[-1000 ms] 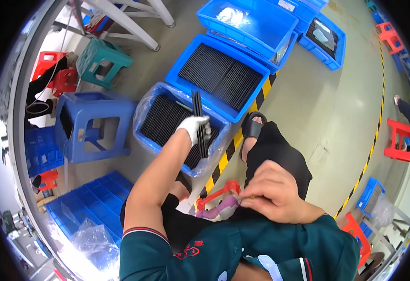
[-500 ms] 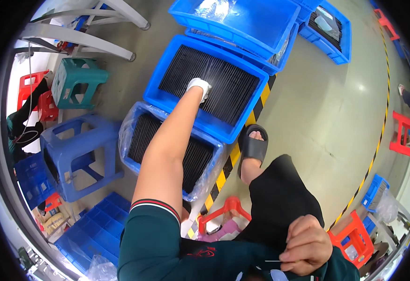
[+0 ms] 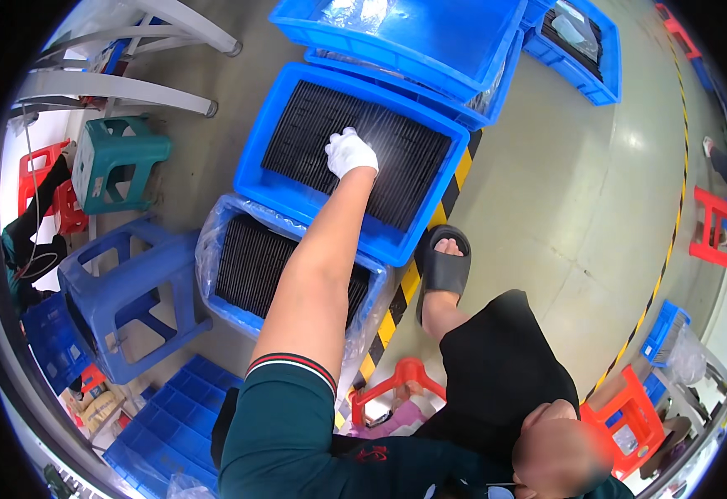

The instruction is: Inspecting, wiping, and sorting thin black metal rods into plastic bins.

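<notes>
i see, at left, a plastic-lined blue bin of black strips. my left hand, white-gloved, presses down on the black strips filling the next blue crate; finger grip cannot be told. my right hand, bottom right, rests blurred on my thigh.

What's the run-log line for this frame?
left hand: gloved, resting on black strips in far blue bin | right hand: bare, at lap | near lined bin: untouched
</notes>
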`<action>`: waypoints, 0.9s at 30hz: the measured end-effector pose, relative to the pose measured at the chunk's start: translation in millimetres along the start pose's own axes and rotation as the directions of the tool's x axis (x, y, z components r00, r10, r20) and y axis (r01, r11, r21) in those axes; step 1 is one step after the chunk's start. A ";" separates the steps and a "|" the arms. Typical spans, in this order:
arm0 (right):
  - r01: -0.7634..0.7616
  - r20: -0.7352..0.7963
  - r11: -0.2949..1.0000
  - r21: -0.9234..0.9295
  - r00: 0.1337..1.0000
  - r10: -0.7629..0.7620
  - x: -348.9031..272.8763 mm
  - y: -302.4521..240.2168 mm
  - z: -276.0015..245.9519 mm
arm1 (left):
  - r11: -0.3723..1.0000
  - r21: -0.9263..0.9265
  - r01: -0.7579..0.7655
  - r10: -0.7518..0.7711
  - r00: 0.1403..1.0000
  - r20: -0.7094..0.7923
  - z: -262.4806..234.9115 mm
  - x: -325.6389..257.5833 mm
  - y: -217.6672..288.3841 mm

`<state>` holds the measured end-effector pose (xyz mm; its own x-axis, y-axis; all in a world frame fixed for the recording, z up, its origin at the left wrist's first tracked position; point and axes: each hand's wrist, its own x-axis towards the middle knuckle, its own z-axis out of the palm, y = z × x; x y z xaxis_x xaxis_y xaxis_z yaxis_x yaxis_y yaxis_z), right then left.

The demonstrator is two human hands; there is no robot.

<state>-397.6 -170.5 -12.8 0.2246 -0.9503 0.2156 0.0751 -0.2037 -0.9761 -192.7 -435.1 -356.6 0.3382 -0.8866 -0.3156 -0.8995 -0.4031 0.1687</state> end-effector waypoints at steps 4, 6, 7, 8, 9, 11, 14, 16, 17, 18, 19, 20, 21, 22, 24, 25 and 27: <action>-0.018 0.007 1.000 0.014 1.000 0.018 0.6 -2.4 -0.3 | 0.997 -0.059 -0.048 0.046 0.998 -0.031 0.2 4.1 -20.5; -0.023 0.015 1.000 0.015 1.000 0.023 1.1 -3.3 -2.5 | 0.995 -0.023 -0.097 0.096 0.994 -0.056 2.4 3.7 -31.5; -0.029 0.023 0.999 0.015 0.999 0.029 0.9 -3.5 -3.1 | 0.996 0.010 -0.094 0.094 0.995 -0.042 2.2 2.8 -34.2; -0.030 0.021 0.999 0.014 0.999 0.030 0.3 -3.6 -3.3 | 0.997 0.030 -0.074 0.075 0.996 -0.046 1.6 2.2 -36.8; -0.035 0.019 0.999 0.016 0.999 0.034 -0.3 -3.7 -3.3 | 0.997 0.051 -0.054 0.056 0.997 -0.049 0.8 2.4 -39.3; -0.038 0.021 0.999 0.021 0.999 0.037 -0.6 -4.1 -3.8 | 0.999 0.022 -0.033 0.034 0.997 -0.070 -1.1 6.8 -45.1; -0.047 0.022 0.999 0.025 0.999 0.047 -1.2 -4.1 -3.9 | 0.996 -0.003 -0.086 0.085 0.991 -0.107 -0.9 2.6 -43.6; -0.035 0.020 0.999 0.021 0.999 0.035 -0.3 -3.5 -3.8 | 0.969 0.044 -0.242 0.246 0.959 -0.144 4.4 -9.4 -44.7; -0.035 0.020 0.999 0.023 0.999 0.034 0.3 -3.5 -3.8 | 0.934 0.081 -0.349 0.358 0.922 -0.149 9.4 -13.4 -47.6; -0.038 0.030 0.999 0.027 0.999 0.037 0.9 -3.8 -4.0 | 0.901 0.158 -0.405 0.423 0.900 -0.107 17.0 -15.8 -49.9; -0.040 0.041 0.999 0.030 0.998 0.039 1.4 -3.8 -3.9 | 0.880 0.159 -0.448 0.467 0.877 -0.114 23.6 -21.7 -51.7; -0.039 0.042 0.999 0.030 0.998 0.038 1.7 -4.3 -3.6 | 0.855 0.216 -0.471 0.500 0.860 -0.104 27.5 -20.4 -52.9; -0.048 0.042 0.998 0.031 0.998 0.047 1.8 -5.3 -3.0 | 0.827 0.272 -0.493 0.532 0.842 -0.093 30.8 -18.2 -54.1; -0.057 0.043 0.998 0.030 0.998 0.056 1.9 -5.6 -3.1 | 0.796 0.316 -0.516 0.572 0.813 -0.113 27.2 -20.2 -52.1; -0.059 0.046 0.998 0.028 0.997 0.057 2.9 -5.8 -3.5 | 0.766 0.347 -0.542 0.608 0.786 -0.115 32.9 -13.9 -53.5; -0.061 0.049 0.998 0.026 0.997 0.060 3.1 -5.7 -3.1 | 0.733 0.376 -0.567 0.644 0.756 -0.115 34.2 -10.4 -53.8; -0.067 0.055 0.997 0.024 0.996 0.066 3.6 -6.0 -2.8 | 0.710 0.388 -0.588 0.670 0.733 -0.115 33.4 -0.9 -58.4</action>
<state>-399.9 -173.4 -6.2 0.2818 -0.9474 0.1518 0.0835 -0.1334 -0.9875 -149.7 -403.2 -397.3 -0.3233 -0.9462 -0.0108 -0.9446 0.3233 -0.0568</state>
